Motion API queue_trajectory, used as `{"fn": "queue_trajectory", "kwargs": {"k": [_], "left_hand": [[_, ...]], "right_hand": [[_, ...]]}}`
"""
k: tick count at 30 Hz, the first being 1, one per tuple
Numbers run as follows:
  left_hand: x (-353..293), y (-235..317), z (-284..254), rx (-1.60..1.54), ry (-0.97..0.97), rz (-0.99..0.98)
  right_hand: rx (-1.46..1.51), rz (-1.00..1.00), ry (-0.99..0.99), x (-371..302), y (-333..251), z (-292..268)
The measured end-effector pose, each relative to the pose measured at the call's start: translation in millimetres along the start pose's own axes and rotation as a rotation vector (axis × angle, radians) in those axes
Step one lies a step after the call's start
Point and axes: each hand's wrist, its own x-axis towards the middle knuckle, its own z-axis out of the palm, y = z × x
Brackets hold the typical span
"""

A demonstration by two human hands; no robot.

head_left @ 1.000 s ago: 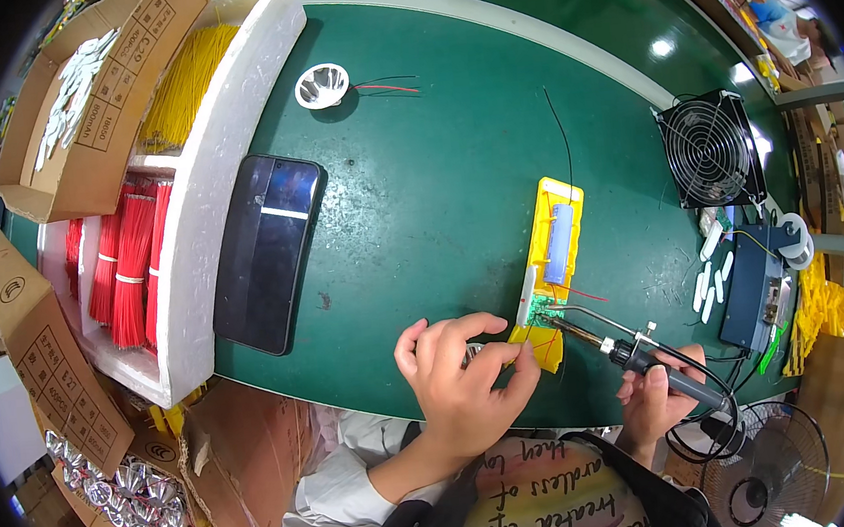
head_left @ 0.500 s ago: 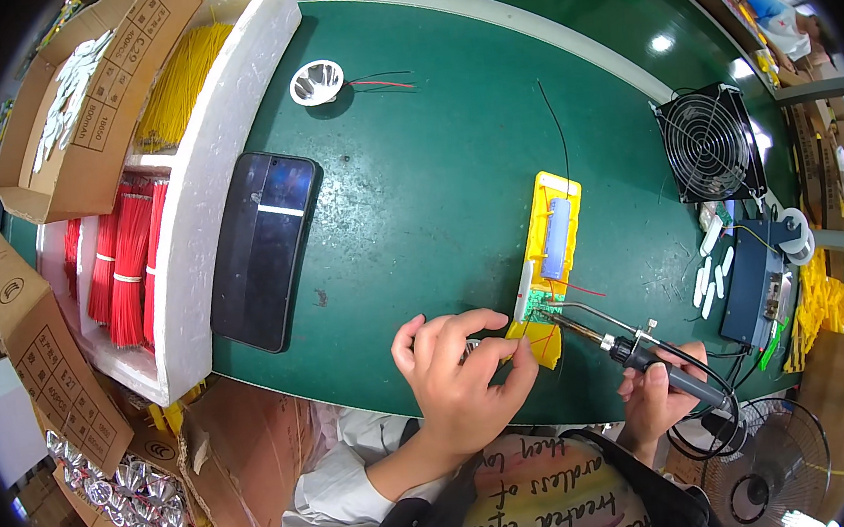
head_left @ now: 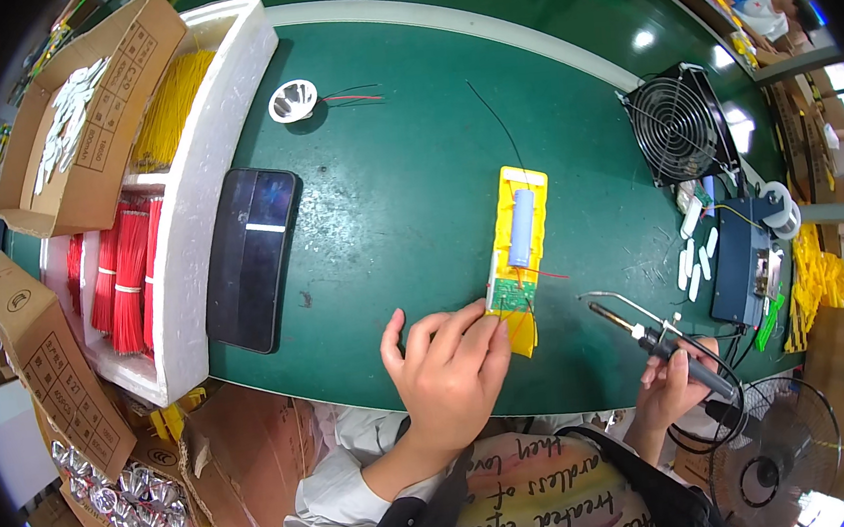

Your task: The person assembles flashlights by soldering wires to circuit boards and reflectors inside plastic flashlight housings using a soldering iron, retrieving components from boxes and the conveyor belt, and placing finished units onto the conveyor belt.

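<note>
Two containers fill the left side: a white foam tray [head_left: 201,233] with yellow wire bundles [head_left: 168,110] in its far bay and red wire bundles [head_left: 122,280] in its near bay, and an open cardboard box [head_left: 78,123] of small white parts resting on the tray's far left corner. More cardboard boxes [head_left: 45,367] stand lower left. On the green table [head_left: 393,166] a black phone [head_left: 251,258] leans against the tray's right wall; a silver reflector cup [head_left: 292,101] with red and black leads lies far of it. At right stand a black fan [head_left: 679,126] and a blue soldering station [head_left: 743,260].

Centre near, a yellow housing [head_left: 518,245] holds a blue-grey cylindrical cell and a small green circuit board. The left hand [head_left: 447,372] presses its near end, fingers together and curled over it. The right hand [head_left: 669,392] grips a soldering iron [head_left: 665,348] in a closed fist, its tip well apart from the housing. Open green surface lies between the phone and the housing; the table's near edge runs just below both hands.
</note>
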Motion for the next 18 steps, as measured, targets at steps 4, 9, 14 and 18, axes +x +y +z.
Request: {"fn": "queue_trajectory", "kwargs": {"k": [4, 9, 14, 18], "left_hand": [[3, -5, -5, -0.02, -0.007, 0.033], [8, -29, -29, -0.014, -0.102, 0.15], [8, -38, -50, 0.033, -0.165, 0.238], [1, -31, -48, 0.002, -0.124, 0.172]], "right_hand": [[-0.043, 0.007, 0.057, 2, 10, -14], [-0.072, 0.024, 0.098, 0, 12, -15], [-0.106, 0.014, 0.103, -5, 9, -13], [-0.105, 0.036, 0.111, -8, 11, -13]]}}
